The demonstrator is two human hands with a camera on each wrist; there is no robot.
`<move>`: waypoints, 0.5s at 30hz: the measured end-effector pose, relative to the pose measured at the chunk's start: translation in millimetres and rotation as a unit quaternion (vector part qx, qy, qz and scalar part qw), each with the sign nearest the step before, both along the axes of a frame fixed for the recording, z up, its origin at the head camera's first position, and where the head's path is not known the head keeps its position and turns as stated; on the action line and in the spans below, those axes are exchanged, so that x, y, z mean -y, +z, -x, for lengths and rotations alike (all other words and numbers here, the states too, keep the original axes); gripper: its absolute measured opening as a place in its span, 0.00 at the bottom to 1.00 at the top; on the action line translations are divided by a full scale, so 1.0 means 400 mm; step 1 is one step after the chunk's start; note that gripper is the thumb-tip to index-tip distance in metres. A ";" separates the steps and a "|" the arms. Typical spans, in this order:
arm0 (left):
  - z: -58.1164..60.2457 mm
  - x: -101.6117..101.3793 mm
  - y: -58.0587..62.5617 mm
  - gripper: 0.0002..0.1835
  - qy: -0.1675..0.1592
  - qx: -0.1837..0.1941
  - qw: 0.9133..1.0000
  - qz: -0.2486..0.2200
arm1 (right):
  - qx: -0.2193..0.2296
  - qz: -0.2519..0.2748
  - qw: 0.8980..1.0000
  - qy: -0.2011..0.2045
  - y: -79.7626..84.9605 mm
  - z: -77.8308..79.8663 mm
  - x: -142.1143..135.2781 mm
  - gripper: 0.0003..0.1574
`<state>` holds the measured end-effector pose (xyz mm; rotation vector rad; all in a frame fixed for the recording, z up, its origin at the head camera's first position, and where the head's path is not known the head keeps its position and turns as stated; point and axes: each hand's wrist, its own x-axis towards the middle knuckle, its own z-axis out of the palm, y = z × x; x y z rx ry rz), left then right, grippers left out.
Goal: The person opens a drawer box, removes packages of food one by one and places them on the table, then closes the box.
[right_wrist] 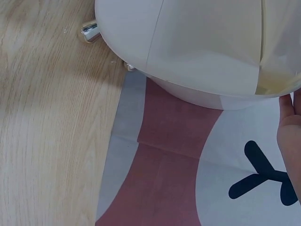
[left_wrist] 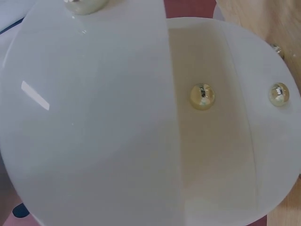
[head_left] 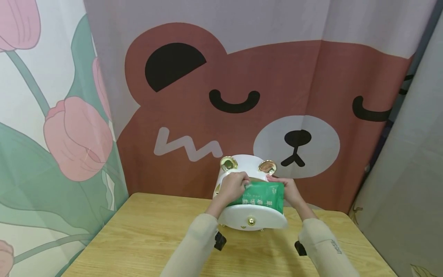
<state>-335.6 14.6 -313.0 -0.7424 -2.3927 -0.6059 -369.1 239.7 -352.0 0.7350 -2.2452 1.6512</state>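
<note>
A glossy white rounded box [head_left: 242,161] stands on the table, with two gold ring-like pieces on top and a rounded front panel [head_left: 252,216] bearing a gold knob [head_left: 251,221]. Above that panel a green printed packet [head_left: 264,193] lies across the opening. My left hand [head_left: 233,187] pinches the packet near its upper left corner, fingers curled. At the packet's upper right my right hand [head_left: 288,189] reaches in with fairly straight fingers; the right wrist view shows fingers [right_wrist: 286,107] at the box's edge. The left wrist view shows the box's white cover [left_wrist: 89,113] and beige inner part [left_wrist: 207,141], without the hand.
The box stands toward the back of the light wooden table [head_left: 155,234]. A curtain with a bear face [head_left: 180,123] hangs right behind it, a tulip-patterned curtain [head_left: 79,138] at the left and a pale curtain [head_left: 398,173] at the right.
</note>
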 end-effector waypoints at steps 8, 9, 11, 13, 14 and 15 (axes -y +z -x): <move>-0.009 -0.002 0.013 0.03 -0.014 -0.020 0.999 -0.023 | 0.027 0.030 0.999 0.014 0.003 -0.006 0.005 0.23; -0.010 -0.002 0.014 0.03 -0.015 -0.019 0.999 -0.025 | 0.030 0.033 0.999 0.012 0.003 -0.007 0.005 0.24; -0.013 -0.002 0.016 0.03 -0.015 -0.018 0.999 -0.027 | 0.035 0.033 0.999 0.010 0.001 -0.007 0.004 0.26; -0.016 -0.003 0.016 0.03 -0.017 -0.018 0.999 -0.031 | 0.040 0.033 0.999 0.007 0.000 -0.007 0.003 0.27; -0.018 -0.004 0.016 0.03 -0.018 -0.018 0.999 -0.032 | 0.045 0.035 0.998 0.005 -0.001 -0.007 0.002 0.26; -0.020 -0.004 0.017 0.03 -0.018 -0.021 0.999 -0.033 | 0.047 0.034 0.998 0.005 -0.001 -0.008 0.002 0.26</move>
